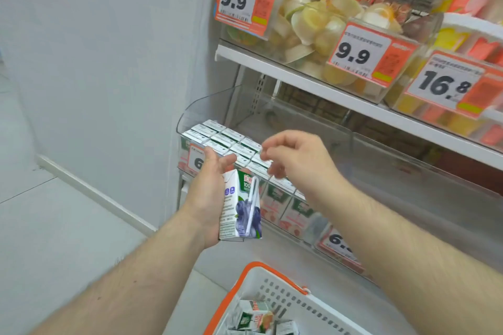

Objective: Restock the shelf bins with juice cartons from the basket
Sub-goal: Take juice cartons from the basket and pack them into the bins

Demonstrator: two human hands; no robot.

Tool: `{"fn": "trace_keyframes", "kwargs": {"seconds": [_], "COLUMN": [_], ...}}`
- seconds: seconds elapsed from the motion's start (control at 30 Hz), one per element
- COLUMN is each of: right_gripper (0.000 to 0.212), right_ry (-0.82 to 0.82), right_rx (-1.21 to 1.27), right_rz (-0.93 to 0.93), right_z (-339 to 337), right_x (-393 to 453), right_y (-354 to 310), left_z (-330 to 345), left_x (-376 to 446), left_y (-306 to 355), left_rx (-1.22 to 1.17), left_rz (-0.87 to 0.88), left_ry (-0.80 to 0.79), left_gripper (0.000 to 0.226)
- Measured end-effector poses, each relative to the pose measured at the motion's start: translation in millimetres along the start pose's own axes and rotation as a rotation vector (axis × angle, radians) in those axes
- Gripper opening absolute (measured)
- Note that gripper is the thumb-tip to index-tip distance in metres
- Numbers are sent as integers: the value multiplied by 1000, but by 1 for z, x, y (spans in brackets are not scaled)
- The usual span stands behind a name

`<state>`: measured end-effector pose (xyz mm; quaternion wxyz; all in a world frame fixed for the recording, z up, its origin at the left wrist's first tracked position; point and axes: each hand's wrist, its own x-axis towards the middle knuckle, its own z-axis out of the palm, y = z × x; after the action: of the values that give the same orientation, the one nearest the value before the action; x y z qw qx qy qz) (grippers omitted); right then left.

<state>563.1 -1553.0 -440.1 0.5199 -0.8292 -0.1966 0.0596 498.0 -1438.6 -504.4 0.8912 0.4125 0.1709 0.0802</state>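
Head view: left hand grips a blueberry juice carton just near the carton-filled shelf bin; right hand hovers loosely curled, empty, above it. Next, I judge, it needs a free slot; more cartons wait in the basket.

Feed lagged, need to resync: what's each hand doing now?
Left hand: closed on a blueberry juice carton.
Right hand: empty, fingers loosely curled over the bin's cartons.

Bright even light; motion blur; wide-angle warp.
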Motion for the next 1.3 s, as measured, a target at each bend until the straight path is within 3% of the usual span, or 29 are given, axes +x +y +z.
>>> {"fn": "trace_keyframes", "kwargs": {"seconds": [0.13,0.27,0.33,0.47,0.53,0.6,0.67,0.73,0.8,1.0,1.1,1.2,1.23,1.3], "right_gripper": [28,62,66,57,42,36,45,66,73,43,40,69,67,43], "right_ry": [4,-69,-105,8,105,207,233,245,254,274,313,317,314,369], "right_rx": [123,169,112,42,185,515,786,890,935,729,285,-118,-176,-232], "right_rz": [121,194,185,186,247,334,359,344,330,263,231,182,163,91], "right_z": [-10,-20,-26,-44,-59,-77,-94,-105,-110,-132,-149,-163,-165,-169], "right_x": [-61,-105,-120,-134,-138,-142,-149,-155,-159,-168,-170,-172,-171,-168], "right_y": [13,28,33,53,61,67,69,71,77,87,93,97,99,104], "left_z": [17,44,56,79,83,83,83,85,91,117,124,131,133,138], "left_x": [-13,-25,-33,-48,-46,-44,-50,-60,-69,-80,-75,-72,-70,-63], "left_y": [-5,-25,-38,-59,-68,-74,-79,-89,-100,-121,-130,-135,-137,-144], "left_rx": [-35,44,117,113,255,481,596,632,664,561,821,1050,1073,1077], "left_rz": [-71,-75,-90,-110,3,109,79,-26,-98,-24,257,524,585,702], "left_ry": [-144,-196,-220,-324,-362,-375,-386,-459,-577,-662,-592,-557,-553,-538], "left_gripper": [68,64,62,52,41,28,35,43,48,33,27,29,29,26]}}
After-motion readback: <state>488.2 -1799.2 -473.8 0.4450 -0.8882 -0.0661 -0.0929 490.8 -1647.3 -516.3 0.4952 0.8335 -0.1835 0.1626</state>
